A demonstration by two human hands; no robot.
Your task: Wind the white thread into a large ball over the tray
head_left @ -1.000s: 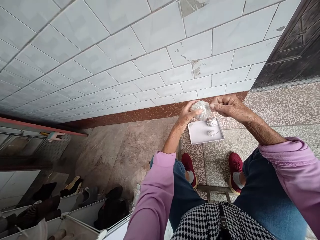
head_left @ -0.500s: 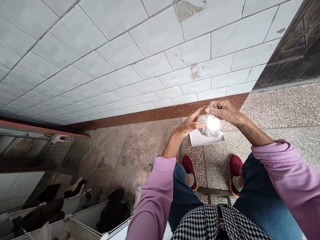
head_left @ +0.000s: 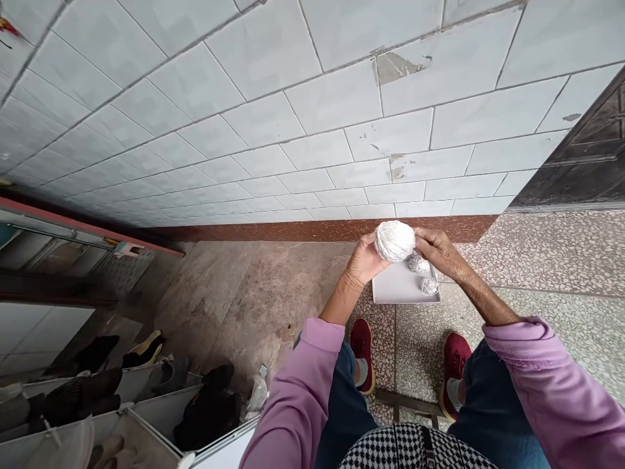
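A white ball of yarn [head_left: 394, 241] rests in my left hand [head_left: 364, 260], whose fingers and palm cup it from the left and below. My right hand [head_left: 437, 249] is closed in a pinch at the ball's right edge; what its fingertips grip is too small to make out. Under both hands, a shallow pale tray [head_left: 396, 286] lies on the floor. Inside it are two smaller whitish balls of yarn, one [head_left: 430, 286] near the front right corner and another [head_left: 418, 263] behind it, partly covered by my right hand.
A tiled wall [head_left: 312, 156] with chipped spots rises just beyond the hands. My red shoes [head_left: 362, 348] stand apart on the speckled floor. Shelving with dark shoes [head_left: 209, 404] is at lower left, and a dark door [head_left: 586, 150] is at far right.
My hands have moved slightly apart and the ball has turned, now showing a smooth wound side instead of a loose, frayed one. The smaller balls in the tray have come into view.
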